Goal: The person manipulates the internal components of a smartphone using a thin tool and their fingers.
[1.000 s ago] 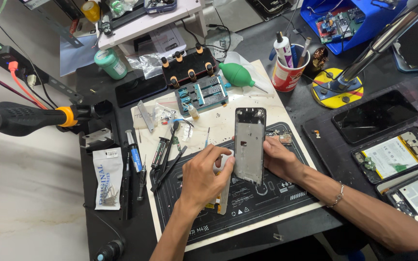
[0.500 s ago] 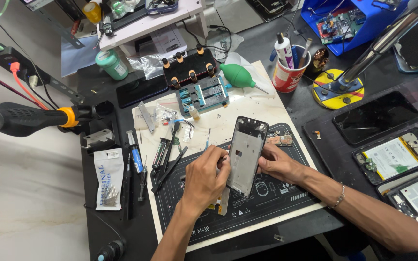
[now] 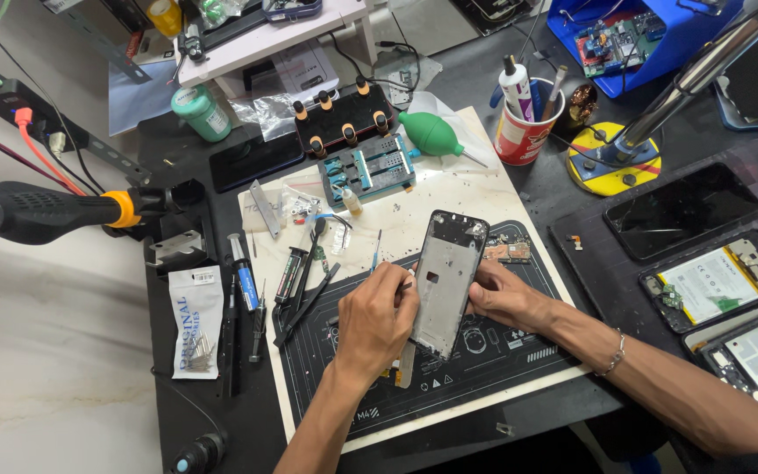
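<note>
Tipped a bit more now, the thin, light phone frame point(image 3: 445, 283) sits over the black mat point(image 3: 502, 364), left hand point(image 3: 377, 320) and right hand point(image 3: 506, 297) pinching its stiff side edges.

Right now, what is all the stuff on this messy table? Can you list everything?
phone frame: one, grey and black, tilted up over the dark mat, held from both sides
work mat: one, black with white edge, middle of table
screwdrivers and tweezers: several, dark, left of the mat
white packet: one, left edge of table
blue holder block: one, behind the mat
green air blower: one, behind the mat
green jar: one, back left
red cup: one, holds pens and tools, back right
phones: three, dark, some opened, right side
heat tool: one, black with orange ring, far left
left hand: grip on the frame's left edge
right hand: grip on the frame's right edge
</note>
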